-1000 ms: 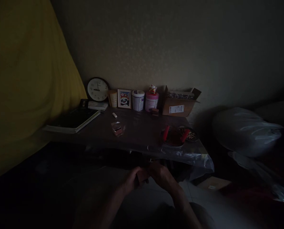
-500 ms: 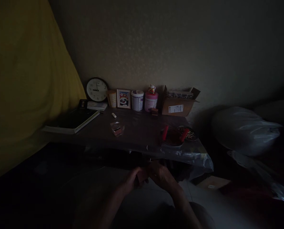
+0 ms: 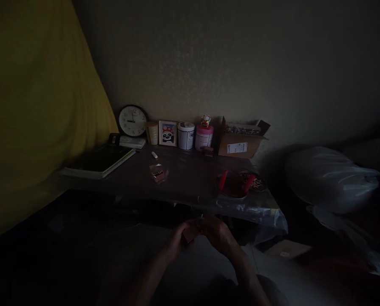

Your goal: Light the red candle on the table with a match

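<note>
Just in front of the table edge, my left hand (image 3: 176,241) is closed around a small reddish-brown box (image 3: 190,233) that looks like a matchbox. My right hand (image 3: 218,233) meets it from the right, fingers pinched together at the box's far end. A short pale stick (image 3: 202,216), seemingly a matchstick, pokes up by the right fingertips; dim light blurs the details. Beyond the hands, a dish (image 3: 236,196) on the table carries two red candle-like sticks (image 3: 222,180). Behind it lies a plate of thin pale sticks (image 3: 256,182).
Along the wall stand a clock (image 3: 132,121), a panda picture frame (image 3: 168,134), two tubs (image 3: 186,137), a cat figurine (image 3: 205,120) and an open carton (image 3: 241,144). A thick book (image 3: 97,163) lies left. A clear packet (image 3: 158,174) sits mid-table. Plastic film covers the table (image 3: 183,178).
The view has shifted slightly, so the table's things appear a little further right and lower. Both hands stay together at the box; the right fingers have moved slightly.
</note>
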Available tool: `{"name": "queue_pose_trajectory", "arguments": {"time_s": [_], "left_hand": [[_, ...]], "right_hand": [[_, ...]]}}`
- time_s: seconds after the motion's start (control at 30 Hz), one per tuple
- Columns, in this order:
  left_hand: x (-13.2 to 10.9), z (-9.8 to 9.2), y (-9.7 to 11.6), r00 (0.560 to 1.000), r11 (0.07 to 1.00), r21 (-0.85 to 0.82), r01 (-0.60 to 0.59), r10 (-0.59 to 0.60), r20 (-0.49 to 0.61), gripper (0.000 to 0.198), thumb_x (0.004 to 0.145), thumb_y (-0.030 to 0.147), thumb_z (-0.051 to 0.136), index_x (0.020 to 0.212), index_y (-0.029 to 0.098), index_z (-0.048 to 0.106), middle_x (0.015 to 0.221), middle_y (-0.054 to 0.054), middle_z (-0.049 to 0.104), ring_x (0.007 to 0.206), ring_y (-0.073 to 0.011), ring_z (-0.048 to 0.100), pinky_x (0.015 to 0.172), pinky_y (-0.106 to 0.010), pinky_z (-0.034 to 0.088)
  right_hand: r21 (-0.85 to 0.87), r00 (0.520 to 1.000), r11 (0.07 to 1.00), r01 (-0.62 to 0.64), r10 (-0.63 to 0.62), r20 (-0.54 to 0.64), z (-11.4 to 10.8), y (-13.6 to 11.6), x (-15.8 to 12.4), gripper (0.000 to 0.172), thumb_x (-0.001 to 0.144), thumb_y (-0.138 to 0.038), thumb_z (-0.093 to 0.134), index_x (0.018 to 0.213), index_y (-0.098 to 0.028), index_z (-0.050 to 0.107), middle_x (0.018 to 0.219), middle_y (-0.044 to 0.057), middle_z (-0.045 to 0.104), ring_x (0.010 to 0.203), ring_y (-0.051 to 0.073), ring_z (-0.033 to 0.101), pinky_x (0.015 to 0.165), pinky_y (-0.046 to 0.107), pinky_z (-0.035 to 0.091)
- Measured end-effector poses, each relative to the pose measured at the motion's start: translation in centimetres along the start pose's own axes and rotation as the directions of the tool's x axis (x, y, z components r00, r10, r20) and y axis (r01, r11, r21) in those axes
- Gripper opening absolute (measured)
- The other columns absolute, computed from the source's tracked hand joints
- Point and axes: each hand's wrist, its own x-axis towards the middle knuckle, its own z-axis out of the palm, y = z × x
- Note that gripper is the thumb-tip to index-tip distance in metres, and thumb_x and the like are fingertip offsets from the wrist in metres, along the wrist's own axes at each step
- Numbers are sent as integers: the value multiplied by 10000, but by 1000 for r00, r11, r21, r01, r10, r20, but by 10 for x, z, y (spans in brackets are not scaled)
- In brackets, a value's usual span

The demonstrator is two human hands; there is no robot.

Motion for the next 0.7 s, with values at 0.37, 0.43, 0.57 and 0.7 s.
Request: {"name": "queue_pose_trajectory", "arguments": {"time_s": [0.37, 0.43, 0.57, 0.7], "left_hand": [[-8, 12, -4, 993, 988, 115, -106, 100, 59, 282, 731, 443, 551, 742, 184, 661, 481, 37, 512, 423, -106, 427, 424, -233, 242], [-11, 14, -1, 990, 985, 116, -130, 122, 71, 280, 748, 428, 527, 793, 189, 666, 486, 35, 515, 413, -106, 417, 416, -234, 238], [-15, 16, 5, 979, 977, 97, -191, 184, 85, 250, 744, 353, 532, 895, 209, 671, 645, 2, 616, 493, -112, 472, 443, -225, 279], [-16, 16, 9, 968, 969, 67, -239, 233, 95, 272, 744, 322, 516, 933, 206, 673, 766, -25, 663, 533, -115, 493, 443, -220, 287]], "right_hand": [[191, 995, 978, -83, 90, -32, 4, -15, 5, 209, 762, -62, 494, 834, -187, 645, 816, 31, 596, 766, 147, 577, 696, 253, 458], [342, 979, 925, -165, 195, -55, 4, -15, 6, 170, 748, -96, 541, 813, -192, 666, 814, 26, 617, 778, 155, 588, 704, 260, 460], [750, 859, 545, -376, 508, 62, 3, -14, 7, 135, 714, -295, 675, 801, -191, 677, 756, 14, 655, 730, 176, 614, 676, 299, 496], [901, 775, 228, -368, 612, 161, -1, -11, 6, 240, 673, -389, 728, 784, -186, 662, 659, -20, 639, 618, 142, 603, 655, 327, 521]]}}
